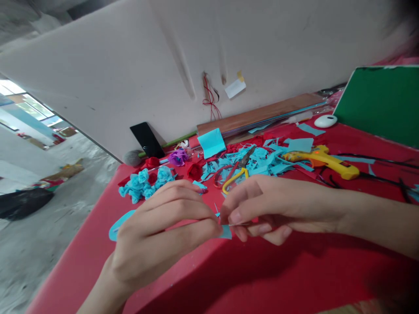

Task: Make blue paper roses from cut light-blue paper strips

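Note:
Over the red table, my left hand [163,231] is closed, fingers pressed together around a small strip of blue paper [225,232] that sticks out past the fingertips. Just right of it, my right hand [262,209] pinches a thin stick or wire between thumb and fingers, its tip close to the strip. The two hands nearly touch. Behind them lie scissors [236,175] with one red and one yellow handle, on a heap of blue paper scraps [262,161]. A rounded blue paper piece [119,224] shows behind my left hand.
Blue paper flowers [140,185], a purple flower [178,157] and a black phone [147,139] are at the back left. A yellow glue gun [327,161] with a cable, a white mouse [325,121] and a green board [382,104] stand right. A pale wall [114,78] rises behind.

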`<control>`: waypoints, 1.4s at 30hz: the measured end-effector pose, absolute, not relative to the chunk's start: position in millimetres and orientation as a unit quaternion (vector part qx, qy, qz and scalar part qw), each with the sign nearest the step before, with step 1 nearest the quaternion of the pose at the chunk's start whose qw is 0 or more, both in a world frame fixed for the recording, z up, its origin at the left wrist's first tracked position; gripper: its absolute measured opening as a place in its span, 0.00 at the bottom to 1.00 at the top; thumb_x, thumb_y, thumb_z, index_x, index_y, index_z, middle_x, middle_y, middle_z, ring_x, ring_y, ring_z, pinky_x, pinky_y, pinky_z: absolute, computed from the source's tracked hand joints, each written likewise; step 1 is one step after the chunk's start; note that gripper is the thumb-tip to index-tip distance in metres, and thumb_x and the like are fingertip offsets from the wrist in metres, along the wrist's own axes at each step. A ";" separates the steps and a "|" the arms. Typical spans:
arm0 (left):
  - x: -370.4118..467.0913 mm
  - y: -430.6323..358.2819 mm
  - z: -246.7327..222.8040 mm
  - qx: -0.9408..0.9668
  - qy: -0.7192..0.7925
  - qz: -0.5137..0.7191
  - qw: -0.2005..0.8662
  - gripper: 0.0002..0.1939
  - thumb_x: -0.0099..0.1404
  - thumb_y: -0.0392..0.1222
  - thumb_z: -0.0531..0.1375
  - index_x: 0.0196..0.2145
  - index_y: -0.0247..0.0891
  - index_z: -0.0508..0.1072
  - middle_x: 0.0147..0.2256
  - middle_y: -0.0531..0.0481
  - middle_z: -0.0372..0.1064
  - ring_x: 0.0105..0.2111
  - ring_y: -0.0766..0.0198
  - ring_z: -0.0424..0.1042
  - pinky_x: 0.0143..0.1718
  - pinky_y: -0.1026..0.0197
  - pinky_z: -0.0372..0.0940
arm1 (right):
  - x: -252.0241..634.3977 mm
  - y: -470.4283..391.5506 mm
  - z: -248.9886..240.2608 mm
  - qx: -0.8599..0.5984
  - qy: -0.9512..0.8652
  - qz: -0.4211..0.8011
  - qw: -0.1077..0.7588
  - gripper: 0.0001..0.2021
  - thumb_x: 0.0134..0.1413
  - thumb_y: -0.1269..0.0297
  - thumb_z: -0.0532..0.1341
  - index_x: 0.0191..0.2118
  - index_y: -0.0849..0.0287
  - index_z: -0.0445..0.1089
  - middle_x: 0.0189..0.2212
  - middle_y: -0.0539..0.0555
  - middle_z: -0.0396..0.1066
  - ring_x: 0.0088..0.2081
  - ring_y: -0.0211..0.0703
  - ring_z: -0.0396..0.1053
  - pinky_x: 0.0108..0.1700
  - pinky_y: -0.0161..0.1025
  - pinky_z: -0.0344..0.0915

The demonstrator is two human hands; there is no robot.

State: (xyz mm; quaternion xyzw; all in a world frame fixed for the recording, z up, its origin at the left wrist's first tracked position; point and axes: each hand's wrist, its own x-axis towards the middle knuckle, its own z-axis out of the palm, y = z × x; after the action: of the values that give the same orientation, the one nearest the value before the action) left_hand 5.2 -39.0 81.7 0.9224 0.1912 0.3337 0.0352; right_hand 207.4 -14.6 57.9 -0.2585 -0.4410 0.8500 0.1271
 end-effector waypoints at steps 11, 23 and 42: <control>5.8 -40.1 82.4 0.924 0.189 0.332 0.022 0.09 0.55 0.23 0.57 0.29 0.34 0.70 0.28 0.52 0.70 0.32 0.68 0.68 0.37 0.63 0.66 | 205.3 -15.5 59.0 -0.241 -0.428 0.862 0.125 0.04 0.50 0.72 0.59 0.26 0.66 0.65 0.19 0.47 0.64 0.16 0.21 0.48 0.14 0.20 0.43; 4.8 -39.1 79.9 0.926 0.196 0.320 0.033 0.08 0.56 0.24 0.57 0.32 0.34 0.68 0.30 0.50 0.67 0.32 0.66 0.66 0.34 0.61 0.66 | 203.3 -20.8 58.2 -0.273 -0.455 0.823 0.202 0.04 0.48 0.70 0.60 0.26 0.65 0.66 0.18 0.47 0.64 0.15 0.21 0.50 0.13 0.20 0.46; 12.5 -49.2 74.3 0.859 0.302 0.400 0.105 0.09 0.57 0.30 0.59 0.34 0.42 0.71 0.29 0.53 0.68 0.31 0.65 0.68 0.39 0.57 0.67 | 200.5 -45.9 60.8 -0.342 -0.763 0.366 0.408 0.05 0.46 0.73 0.57 0.26 0.59 0.70 0.19 0.46 0.65 0.20 0.27 0.59 0.20 0.24 0.56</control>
State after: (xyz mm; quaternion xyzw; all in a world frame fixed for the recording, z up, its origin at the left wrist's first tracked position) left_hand 12.5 -49.2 74.3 0.8589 0.3023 0.3998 0.1052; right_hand 200.5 -45.9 60.8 -0.3421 -0.7632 0.3657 0.4083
